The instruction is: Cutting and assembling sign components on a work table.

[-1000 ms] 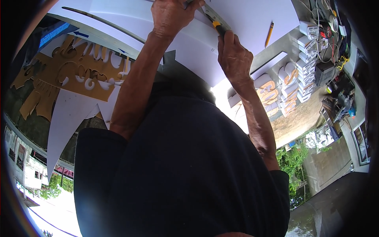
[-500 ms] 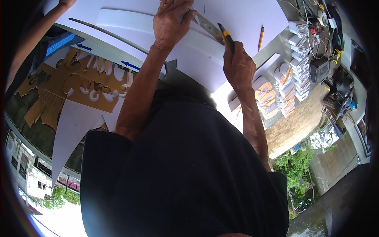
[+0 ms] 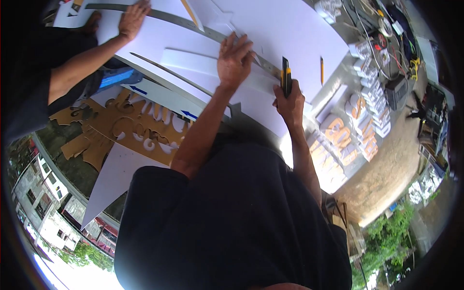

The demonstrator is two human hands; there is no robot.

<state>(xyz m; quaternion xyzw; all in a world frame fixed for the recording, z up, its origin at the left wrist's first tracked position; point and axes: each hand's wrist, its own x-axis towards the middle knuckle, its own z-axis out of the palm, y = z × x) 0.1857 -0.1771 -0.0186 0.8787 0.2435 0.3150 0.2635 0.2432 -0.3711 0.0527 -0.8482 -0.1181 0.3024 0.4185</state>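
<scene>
A black and yellow utility knife [image 3: 286, 82] is gripped in my right hand [image 3: 291, 105], its tip pointing away from me. The knife is beside the near right end of a long metal ruler [image 3: 181, 21], which lies across a large white sheet [image 3: 299, 36]. My left hand [image 3: 234, 63] lies on the ruler with its fingers spread, pressing down. Toward the far left end, a co-worker's hand [image 3: 133, 21] also rests on the ruler. Whether the blade touches the sheet is hard to make out. A yellow pencil [image 3: 322, 70] lies on the sheet to the right.
White cut-out letters with orange-brown faces [image 3: 338, 133] stand on the right, near a black box [image 3: 396, 94] and cables. Brown cut-out board [image 3: 104, 121] and a pointed white offcut [image 3: 118, 169] are at the left. A thin dark strip [image 3: 164, 70] lies along the sheet's near side.
The view has shifted, showing more of the ruler and the co-worker's arm at the left. My right hand holds the knife more upright; my left hand stays at the ruler, fingers now more spread.
</scene>
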